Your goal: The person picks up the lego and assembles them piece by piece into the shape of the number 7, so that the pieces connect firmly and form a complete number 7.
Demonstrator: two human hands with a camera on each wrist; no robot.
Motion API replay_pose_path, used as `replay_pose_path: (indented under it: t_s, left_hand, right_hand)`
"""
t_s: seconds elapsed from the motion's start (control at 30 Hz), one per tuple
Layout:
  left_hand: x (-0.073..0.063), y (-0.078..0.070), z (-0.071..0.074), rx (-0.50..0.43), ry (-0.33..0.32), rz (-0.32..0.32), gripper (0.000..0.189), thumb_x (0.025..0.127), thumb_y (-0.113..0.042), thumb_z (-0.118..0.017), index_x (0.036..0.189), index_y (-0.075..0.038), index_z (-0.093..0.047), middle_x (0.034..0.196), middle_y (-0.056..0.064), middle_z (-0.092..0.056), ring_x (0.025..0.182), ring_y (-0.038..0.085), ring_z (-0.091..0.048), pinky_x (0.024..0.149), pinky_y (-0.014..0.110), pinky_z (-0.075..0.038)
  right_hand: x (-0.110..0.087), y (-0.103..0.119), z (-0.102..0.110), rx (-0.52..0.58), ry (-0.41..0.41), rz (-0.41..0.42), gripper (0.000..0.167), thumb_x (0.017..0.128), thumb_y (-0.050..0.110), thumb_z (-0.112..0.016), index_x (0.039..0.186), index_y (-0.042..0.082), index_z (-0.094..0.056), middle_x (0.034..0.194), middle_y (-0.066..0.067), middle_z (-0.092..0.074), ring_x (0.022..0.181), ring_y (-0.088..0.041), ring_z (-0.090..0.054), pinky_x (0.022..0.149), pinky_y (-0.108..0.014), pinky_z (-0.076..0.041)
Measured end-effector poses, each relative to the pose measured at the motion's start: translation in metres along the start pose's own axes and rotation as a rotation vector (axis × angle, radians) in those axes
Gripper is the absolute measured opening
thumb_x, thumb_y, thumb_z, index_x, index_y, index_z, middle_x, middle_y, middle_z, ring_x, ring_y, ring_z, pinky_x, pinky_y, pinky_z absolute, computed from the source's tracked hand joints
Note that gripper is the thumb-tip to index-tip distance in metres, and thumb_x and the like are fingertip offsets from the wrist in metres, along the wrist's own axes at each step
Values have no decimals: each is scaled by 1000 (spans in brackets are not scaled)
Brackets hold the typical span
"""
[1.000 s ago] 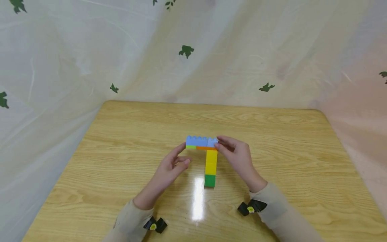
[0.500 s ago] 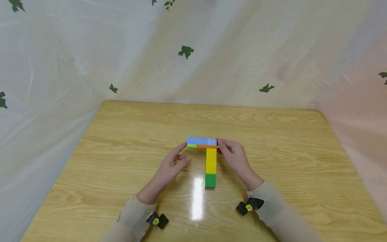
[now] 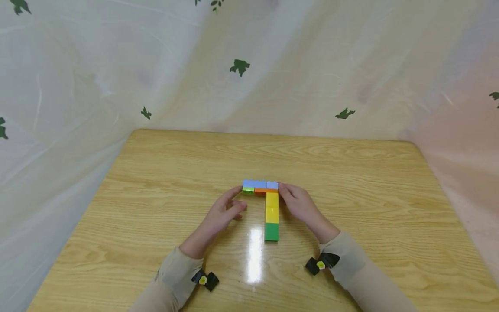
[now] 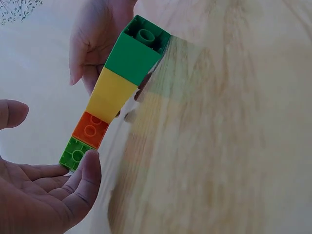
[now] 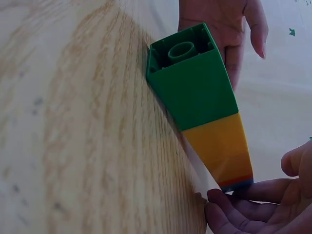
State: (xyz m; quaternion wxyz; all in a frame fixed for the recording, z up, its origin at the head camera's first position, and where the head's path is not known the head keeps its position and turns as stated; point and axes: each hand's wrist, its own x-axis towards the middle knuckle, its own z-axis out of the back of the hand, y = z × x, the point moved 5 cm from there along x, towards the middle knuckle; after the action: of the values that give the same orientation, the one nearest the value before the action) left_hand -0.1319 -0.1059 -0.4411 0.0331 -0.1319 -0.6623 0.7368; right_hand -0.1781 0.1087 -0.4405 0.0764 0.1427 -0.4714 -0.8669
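Note:
A structure of toy building blocks lies on the table in the head view. Its stem has a green block (image 3: 271, 232) at the near end and yellow blocks (image 3: 272, 208) beyond it. Across the far end runs a bar of blue blocks (image 3: 255, 184), with orange (image 4: 90, 130) and lime green (image 4: 78, 152) blocks along its near side. My left hand (image 3: 220, 214) touches the bar's left end with its fingertips, thumb held apart. My right hand (image 3: 302, 203) rests its fingertips against the bar's right end; in the right wrist view its thumb stands off the blocks.
The wooden table (image 3: 175, 160) extends around the blocks on every side. A pale cloth (image 3: 288, 69) with green leaf shapes hangs behind it and at the sides. Each sleeve carries a dark wrist device, one on the left (image 3: 210, 281) and one on the right (image 3: 312, 265).
The blue bar has dropped slightly toward the near side, its studs showing less from above. My right fingers have slid from the bar's front corner to its right end. The left hand stays beside its end.

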Motion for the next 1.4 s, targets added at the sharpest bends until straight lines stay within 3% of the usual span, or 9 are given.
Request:
replay_pose_path:
  t_s: [0.23,0.57,0.9,1.4]
  left_hand:
    - [3,5,1,36,-7,49,57,98,-13,-56,148,3,-32,114,24,-63,102,35,-62,84,42,-54]
    - [4,10,3,71,14,67,59,100,-19,-55,149,1,-30,121,22,-61,97,30,-63,84,41,-54]
    - [3,8,1,118,12,94,61,99,-26,-56,149,0,-32,112,18,-67,89,29,-65,78,39,-52]
    - [2,13,0,101,30,71,62,100,-24,-56,149,3,-29,122,23,-61,94,29,-63,82,40,-54]
  right_hand:
    - [0,0,-1,-34,27,5,56,106,42,-32,136,0,-54,137,-18,-54,130,-33,-46,106,-51,-39]
    - [3,3,-3,-80,40,51,56,107,40,-32,131,-2,-58,131,-21,-55,122,-36,-51,101,-52,-43]
    - [2,1,-2,-108,51,79,53,107,36,-33,129,-4,-59,127,-22,-56,117,-35,-53,98,-51,-45]
    - [-1,-1,-3,-86,48,106,50,107,35,-35,128,-2,-61,124,-19,-57,116,-34,-54,98,-51,-45]
